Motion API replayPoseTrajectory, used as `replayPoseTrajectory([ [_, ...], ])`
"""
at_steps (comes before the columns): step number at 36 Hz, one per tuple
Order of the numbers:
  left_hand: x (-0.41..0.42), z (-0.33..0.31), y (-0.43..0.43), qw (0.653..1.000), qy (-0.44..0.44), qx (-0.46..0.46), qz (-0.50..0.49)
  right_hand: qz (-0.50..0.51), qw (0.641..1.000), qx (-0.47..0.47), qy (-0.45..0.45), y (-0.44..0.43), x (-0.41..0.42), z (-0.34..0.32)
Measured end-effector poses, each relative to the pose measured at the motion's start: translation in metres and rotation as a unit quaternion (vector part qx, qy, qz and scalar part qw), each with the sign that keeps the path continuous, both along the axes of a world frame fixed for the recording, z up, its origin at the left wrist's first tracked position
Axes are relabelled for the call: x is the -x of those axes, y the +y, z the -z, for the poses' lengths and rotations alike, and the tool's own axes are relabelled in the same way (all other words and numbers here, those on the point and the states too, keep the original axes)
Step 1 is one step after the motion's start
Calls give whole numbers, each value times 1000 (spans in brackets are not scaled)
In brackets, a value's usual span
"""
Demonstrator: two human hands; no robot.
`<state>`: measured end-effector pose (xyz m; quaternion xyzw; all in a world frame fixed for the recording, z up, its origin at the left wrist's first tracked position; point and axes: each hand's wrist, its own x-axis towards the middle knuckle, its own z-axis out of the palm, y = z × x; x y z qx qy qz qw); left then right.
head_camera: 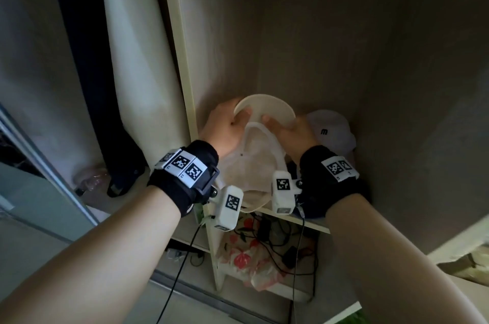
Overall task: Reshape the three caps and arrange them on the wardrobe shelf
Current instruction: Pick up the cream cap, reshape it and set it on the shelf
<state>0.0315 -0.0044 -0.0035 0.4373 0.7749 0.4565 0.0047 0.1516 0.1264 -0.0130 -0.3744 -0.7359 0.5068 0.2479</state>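
A cream cap (pixel 254 164) lies upside down at the front left of the wardrobe shelf (pixel 315 227), its brim raised toward the back. My left hand (pixel 225 127) grips the left end of the brim and my right hand (pixel 293 133) grips its right end. Behind my right hand sits a white cap (pixel 330 130) with a small dark logo. Something dark (pixel 352 156) lies under and beside the white cap; I cannot tell what it is.
The shelf's left wall (pixel 185 80) and back panel enclose the space. Below the shelf lie a flowered bag (pixel 246 257) and tangled black cables (pixel 277 244). A pale rolled item (pixel 132 45) and dark hanging clothing (pixel 87 58) stand in the compartment to the left.
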Motion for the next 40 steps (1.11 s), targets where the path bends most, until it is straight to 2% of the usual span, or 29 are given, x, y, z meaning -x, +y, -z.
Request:
replayPoseTrajectory([
  [4,-1,4,0,999,8,9,-34,-19,990,-137,-32,-12,5,1],
  [9,-14,12,-2,998,48,41,-30,-42,966,-254,-32,-23,8,-4],
  [13,-28,9,-7,997,65,31,5,-22,963,-265,-40,-31,13,1],
  [19,-25,9,-7,996,57,10,73,28,952,-305,26,-18,7,-3],
  [21,-16,7,-6,998,22,11,55,20,938,-343,53,-10,2,-6],
  [25,-1,1,-3,989,-139,-45,36,-16,892,-436,120,-1,4,-3],
  [27,-3,-2,0,962,-247,-107,46,-4,873,-471,129,0,2,1],
  [30,-2,-2,7,895,-405,-183,38,17,840,-527,129,3,-3,10],
  [33,1,2,11,847,-503,-165,51,26,802,-587,109,5,-3,16],
  [35,-3,3,14,807,-556,-184,73,20,791,-606,84,7,-4,23],
  [38,-6,-1,13,726,-631,-259,91,-11,824,-566,19,6,-10,31],
  [40,-5,-3,10,707,-641,-277,111,-30,873,-482,-59,4,-13,35],
])
